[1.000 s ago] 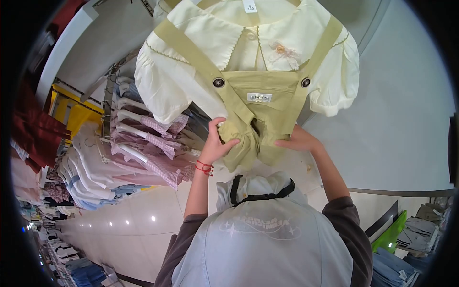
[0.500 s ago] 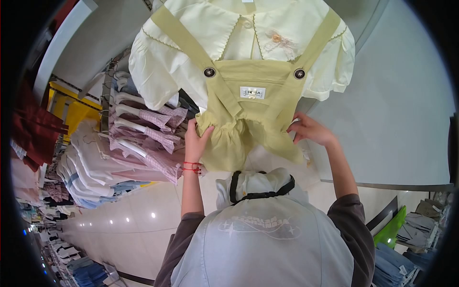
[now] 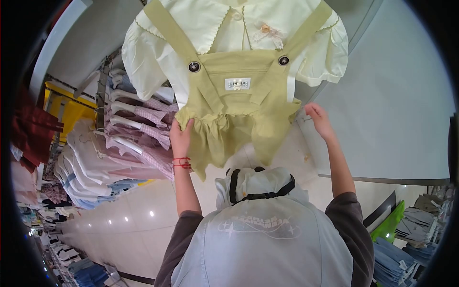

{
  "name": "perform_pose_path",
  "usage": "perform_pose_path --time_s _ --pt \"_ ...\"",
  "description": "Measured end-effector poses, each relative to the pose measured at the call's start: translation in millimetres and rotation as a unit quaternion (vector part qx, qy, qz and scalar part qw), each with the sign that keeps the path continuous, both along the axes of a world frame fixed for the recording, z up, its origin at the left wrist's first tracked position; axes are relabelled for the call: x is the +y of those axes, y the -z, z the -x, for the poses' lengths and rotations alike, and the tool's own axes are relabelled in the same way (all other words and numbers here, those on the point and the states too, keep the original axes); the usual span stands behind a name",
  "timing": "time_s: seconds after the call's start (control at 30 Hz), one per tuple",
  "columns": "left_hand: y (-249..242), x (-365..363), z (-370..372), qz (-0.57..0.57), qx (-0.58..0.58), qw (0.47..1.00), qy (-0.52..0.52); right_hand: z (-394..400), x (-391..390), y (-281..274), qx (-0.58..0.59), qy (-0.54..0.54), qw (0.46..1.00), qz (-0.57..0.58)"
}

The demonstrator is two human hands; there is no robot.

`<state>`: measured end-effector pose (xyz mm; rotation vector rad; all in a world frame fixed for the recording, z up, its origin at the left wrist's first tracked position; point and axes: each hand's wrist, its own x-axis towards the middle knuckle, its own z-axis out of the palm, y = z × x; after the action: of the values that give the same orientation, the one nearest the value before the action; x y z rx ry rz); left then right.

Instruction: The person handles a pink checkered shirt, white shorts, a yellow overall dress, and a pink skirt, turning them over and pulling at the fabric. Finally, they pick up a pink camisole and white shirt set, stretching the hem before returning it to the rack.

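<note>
Tight on my left: pink garments (image 3: 155, 116) crowd beside my left hand (image 3: 180, 136), and the green overalls (image 3: 234, 129) block the middle! A sliver of room parts cloth from my right hand (image 3: 319, 122), wider below, white panel (image 3: 392, 119) beyond.

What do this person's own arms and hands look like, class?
Dark grey-brown sleeves end near the elbows, with no visible markings. Both the left hand and right hand are gloveless. Thin red bands circle the left wrist; none show on the right.
</note>
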<state>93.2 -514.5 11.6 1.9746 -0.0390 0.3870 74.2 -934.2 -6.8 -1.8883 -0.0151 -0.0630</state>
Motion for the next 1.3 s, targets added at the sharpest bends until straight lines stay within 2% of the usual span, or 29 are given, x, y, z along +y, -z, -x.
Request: perform_pose_path --time_s 0.07,0.17,0.23,0.27,0.33,0.47,0.5,0.6,0.63,0.67,0.73,0.87,0.97,1.03,1.13,1.17,1.27,1.3 --pt "-2 5 -2 -0.004 -0.001 1.000 0.000 0 -8 6 -0.014 0.037 0.998 -0.056" --pt "4 16 -7 -0.012 0.027 0.999 0.014 2 -7 8 0.043 -0.010 0.953 -0.300" --pt "3 17 -8 -0.015 0.069 0.997 0.031 7 -3 -3 0.057 -0.018 0.938 -0.340" --pt "4 14 -6 0.023 0.061 0.996 0.064 9 2 -7 0.063 -0.022 0.930 -0.361" --pt "-4 -2 4 0.098 0.044 0.986 0.131 7 14 -6 0.046 -0.015 0.962 -0.268" --pt "-23 -20 9 -0.048 0.044 0.968 0.241 3 41 -12 -0.054 0.004 0.988 -0.142" --pt "-19 -22 6 -0.069 0.012 0.963 0.261 1 43 -14 -0.043 -0.022 0.995 -0.082" --pt "-15 -28 3 -0.072 0.026 0.939 0.336 -7 46 -22 -0.011 -0.093 0.991 0.096" --pt "-15 -32 3 -0.067 0.039 0.939 0.334 -9 48 -25 -0.002 -0.112 0.982 0.153" --pt "-19 -30 3 -0.112 0.056 0.937 0.326 -11 49 -27 0.008 -0.130 0.969 0.209" --pt "-37 -28 0 -0.200 0.090 0.926 0.307 -17 43 -29 0.025 -0.107 0.974 0.198" --pt "-37 -25 -6 -0.187 0.064 0.923 0.330 -26 45 -48 0.088 -0.114 0.978 0.152" --pt "-38 -28 -10 -0.215 0.076 0.908 0.350 -38 50 -55 0.126 -0.191 0.955 0.188" --pt "-40 -22 -14 -0.278 0.085 0.892 0.345 -49 39 -38 0.057 -0.207 0.949 0.230" --pt "-47 -3 -13 -0.307 0.082 0.902 0.291 -59 7 -24 -0.024 -0.204 0.944 0.259" --pt "-38 10 -17 -0.283 0.089 0.913 0.280 -61 -3 -22 -0.048 -0.198 0.943 0.262" --pt "-65 19 -17 -0.389 0.076 0.891 0.220 -55 -23 -38 -0.016 -0.150 0.958 0.243" --pt "-64 21 -21 -0.383 0.051 0.894 0.227 -54 -25 -43 -0.033 -0.145 0.954 0.259"
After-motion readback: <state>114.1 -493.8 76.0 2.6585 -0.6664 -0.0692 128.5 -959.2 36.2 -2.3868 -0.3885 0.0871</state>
